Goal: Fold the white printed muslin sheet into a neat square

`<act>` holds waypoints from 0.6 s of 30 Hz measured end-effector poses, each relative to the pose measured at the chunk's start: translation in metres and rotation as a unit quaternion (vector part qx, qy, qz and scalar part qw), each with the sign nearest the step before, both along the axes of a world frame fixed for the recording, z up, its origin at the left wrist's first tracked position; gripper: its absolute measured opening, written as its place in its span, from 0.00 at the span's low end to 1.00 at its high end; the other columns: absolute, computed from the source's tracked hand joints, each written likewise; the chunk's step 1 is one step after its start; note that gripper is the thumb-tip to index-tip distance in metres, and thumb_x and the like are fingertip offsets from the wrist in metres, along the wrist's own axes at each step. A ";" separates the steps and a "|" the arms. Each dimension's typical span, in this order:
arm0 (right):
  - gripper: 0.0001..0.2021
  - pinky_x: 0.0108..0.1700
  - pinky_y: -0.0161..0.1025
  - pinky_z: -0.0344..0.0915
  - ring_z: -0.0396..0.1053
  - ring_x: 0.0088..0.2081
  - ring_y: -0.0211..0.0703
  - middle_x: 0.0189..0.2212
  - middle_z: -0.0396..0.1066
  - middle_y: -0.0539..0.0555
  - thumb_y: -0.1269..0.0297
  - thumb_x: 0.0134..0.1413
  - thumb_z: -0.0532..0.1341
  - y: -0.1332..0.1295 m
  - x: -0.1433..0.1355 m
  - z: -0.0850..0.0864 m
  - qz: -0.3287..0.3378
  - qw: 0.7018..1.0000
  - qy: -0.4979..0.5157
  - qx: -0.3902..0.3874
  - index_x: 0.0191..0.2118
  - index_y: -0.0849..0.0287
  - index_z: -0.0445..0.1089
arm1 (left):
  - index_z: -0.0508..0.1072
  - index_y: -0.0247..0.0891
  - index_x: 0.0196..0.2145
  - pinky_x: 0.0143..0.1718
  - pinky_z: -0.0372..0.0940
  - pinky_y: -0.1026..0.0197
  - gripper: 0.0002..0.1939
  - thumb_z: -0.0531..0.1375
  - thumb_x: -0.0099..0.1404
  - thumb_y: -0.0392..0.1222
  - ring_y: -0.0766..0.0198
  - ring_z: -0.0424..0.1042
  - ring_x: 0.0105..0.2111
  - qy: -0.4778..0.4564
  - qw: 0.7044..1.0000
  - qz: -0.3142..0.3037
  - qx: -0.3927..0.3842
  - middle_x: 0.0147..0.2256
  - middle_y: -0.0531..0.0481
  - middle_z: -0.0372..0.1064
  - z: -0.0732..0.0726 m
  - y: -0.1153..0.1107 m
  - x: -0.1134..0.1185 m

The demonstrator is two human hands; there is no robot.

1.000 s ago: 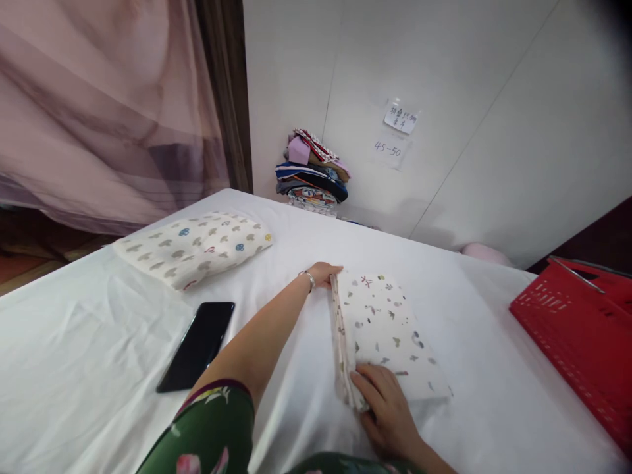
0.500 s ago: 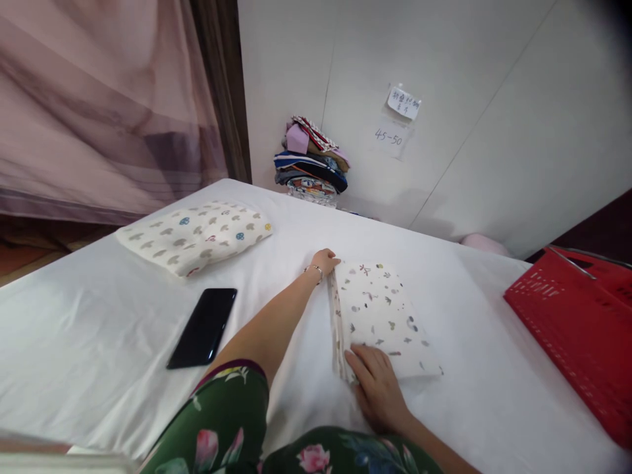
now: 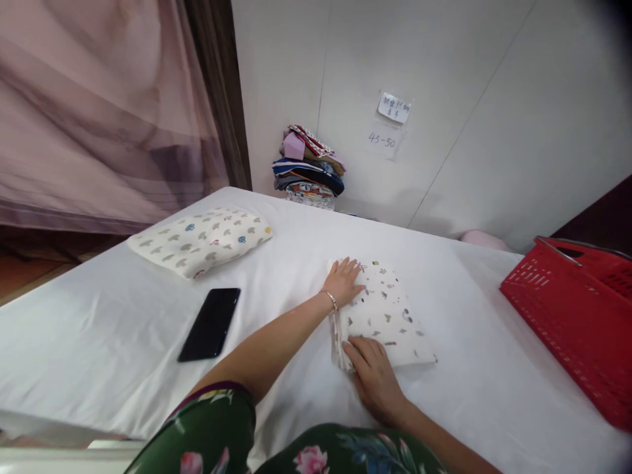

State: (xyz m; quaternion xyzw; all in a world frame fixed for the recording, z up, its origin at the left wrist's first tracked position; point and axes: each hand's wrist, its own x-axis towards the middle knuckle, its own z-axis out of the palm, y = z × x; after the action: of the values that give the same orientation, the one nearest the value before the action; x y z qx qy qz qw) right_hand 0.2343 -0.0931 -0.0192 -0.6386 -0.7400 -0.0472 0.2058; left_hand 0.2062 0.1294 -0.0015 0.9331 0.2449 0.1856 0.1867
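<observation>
A folded white cloth (image 3: pixel 395 316) with small coloured prints lies on the white-covered table (image 3: pixel 474 368). My left hand (image 3: pixel 343 282), with a bracelet at the wrist, rests flat on the cloth's upper left part, fingers spread. At the near left corner my right hand (image 3: pixel 374 375) is closed on the cloth's edge, thumb at the folded side and fingers on top. Left of my arms, a second folded white cloth (image 3: pixel 202 240) with grey, blue and red prints lies by itself.
A black phone (image 3: pixel 210 324) lies left of my left forearm. The red basket (image 3: pixel 573 329) stands at the right edge. Stacked folded clothes (image 3: pixel 310 168) rise behind the table by the wall, which bears paper notes (image 3: pixel 394 108). A pink curtain (image 3: pixel 108 105) hangs at the left.
My left hand has moved from the cloth's far left corner onto its top, and its fingers have spread. My right hand stays at the near corner. The camera view has shifted slightly.
</observation>
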 end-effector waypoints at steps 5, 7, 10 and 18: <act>0.32 0.54 0.54 0.52 0.52 0.55 0.51 0.54 0.57 0.63 0.79 0.43 0.50 -0.007 -0.002 -0.006 0.006 1.000 -0.024 -0.017 0.58 0.64 0.52 | 0.55 0.37 0.56 0.59 0.31 0.48 0.31 0.44 0.61 0.57 0.55 0.35 0.61 0.087 0.996 -0.009 -0.017 0.61 0.45 0.42 -0.014 0.003 0.000; 0.31 0.56 0.55 0.50 0.48 0.58 0.52 0.57 0.53 0.63 0.76 0.45 0.52 -0.011 -0.001 -0.001 0.020 0.999 -0.023 -0.035 0.59 0.64 0.50 | 0.55 0.38 0.57 0.59 0.31 0.49 0.31 0.44 0.61 0.58 0.55 0.34 0.61 0.093 0.996 -0.012 -0.010 0.61 0.46 0.41 -0.014 0.006 0.000; 0.29 0.57 0.51 0.51 0.47 0.59 0.49 0.59 0.50 0.60 0.66 0.51 0.54 -0.012 0.009 0.022 0.047 0.996 0.017 -0.075 0.60 0.61 0.49 | 0.54 0.39 0.57 0.59 0.31 0.49 0.31 0.44 0.61 0.58 0.55 0.35 0.61 0.103 0.995 -0.011 0.001 0.61 0.47 0.41 -0.011 0.006 0.000; 0.25 0.58 0.58 0.41 0.37 0.62 0.52 0.61 0.44 0.59 0.54 0.58 0.47 0.018 0.100 0.047 -0.182 0.979 0.058 -0.067 0.60 0.58 0.50 | 0.55 0.39 0.57 0.59 0.32 0.49 0.32 0.43 0.61 0.59 0.54 0.35 0.61 0.108 0.994 -0.011 0.024 0.61 0.46 0.42 -0.011 0.004 0.000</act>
State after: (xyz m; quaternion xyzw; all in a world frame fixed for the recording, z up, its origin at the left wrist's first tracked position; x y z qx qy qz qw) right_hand 0.3346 -0.0754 0.0274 -0.7764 -0.6000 0.0026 0.1928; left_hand 0.2057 0.1333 -0.0121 0.9544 0.2492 0.0879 0.1391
